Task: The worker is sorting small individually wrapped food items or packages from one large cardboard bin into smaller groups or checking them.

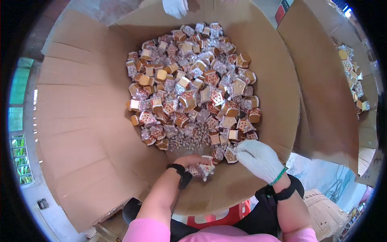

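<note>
A large open cardboard box [217, 193] in front of me holds a heap of small house-shaped pieces [187, 99], brown and cream with red and white decoration. Many are in crinkled clear wrap. Low on the near side, my bare left hand [190, 160] is closed around a red-and-white house piece [207, 166], with more wrapped material under the fingers. My right hand [260, 159], in a white knitted glove with a green cuff, pinches a cream-fronted house piece [231, 155] at the heap's near right edge. Its fingertips partly cover that piece.
Another person's white-gloved hand [175, 8] hangs over the far rim. On the right stands a second cardboard box [326, 84] with similar pieces [351, 74]. Small crumb-like bits [187, 142] lie near the heap's front. Below are a red plastic stool [217, 218] and a carton [322, 211].
</note>
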